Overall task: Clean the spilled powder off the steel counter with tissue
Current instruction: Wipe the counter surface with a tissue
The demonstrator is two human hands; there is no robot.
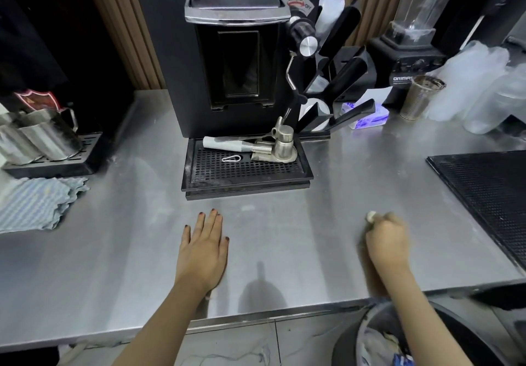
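Note:
The steel counter [284, 252] fills the view, with faint white powder smears [247, 208] just in front of the drip tray and along the right side. My right hand [385, 240] is closed in a fist around a small wad of white tissue [371, 216], pressed on the counter at the right front; the hand is motion-blurred. My left hand [203, 247] lies flat on the counter, palm down, fingers together, holding nothing.
A black coffee machine [227, 61] with drip tray [244, 172] stands at centre back. A black mat [489, 200] lies at right, a striped cloth [34, 203] and steel pitchers [39, 135] at left. A tissue box [367, 116] sits behind. A bin [378, 337] stands below the counter edge.

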